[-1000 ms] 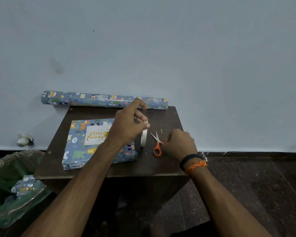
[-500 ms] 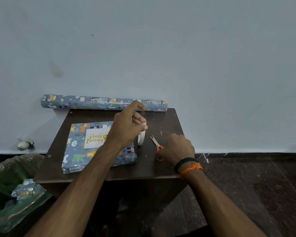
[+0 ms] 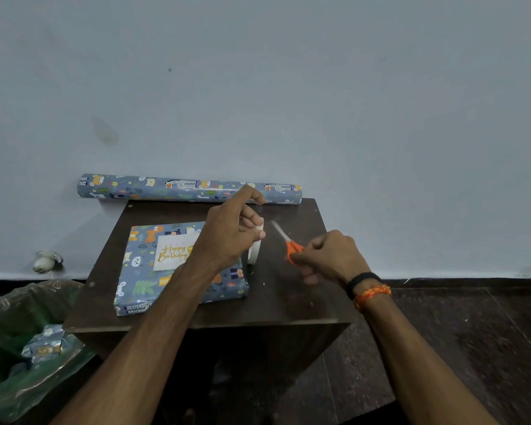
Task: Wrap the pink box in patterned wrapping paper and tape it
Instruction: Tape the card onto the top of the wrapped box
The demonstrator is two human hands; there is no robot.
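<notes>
A box fully covered in blue animal-print paper (image 3: 181, 268) lies under the left hand (image 3: 227, 237), whose fingers pinch a white tape roll (image 3: 255, 250). Just right of them, the right hand (image 3: 328, 259) grips orange-handled scissors (image 3: 290, 245); a final taping apparently remains.

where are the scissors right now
In the head view the orange-handled scissors are gripped by the right hand above the right half of the brown table, blades pointing up-left toward the tape roll at the left hand.

Wrapped box (image 3: 178, 268) on table (image 3: 292, 299), paper roll (image 3: 189, 188) behind, scissors (image 3: 288, 243) right, bin bag (image 3: 22, 348) left
</notes>
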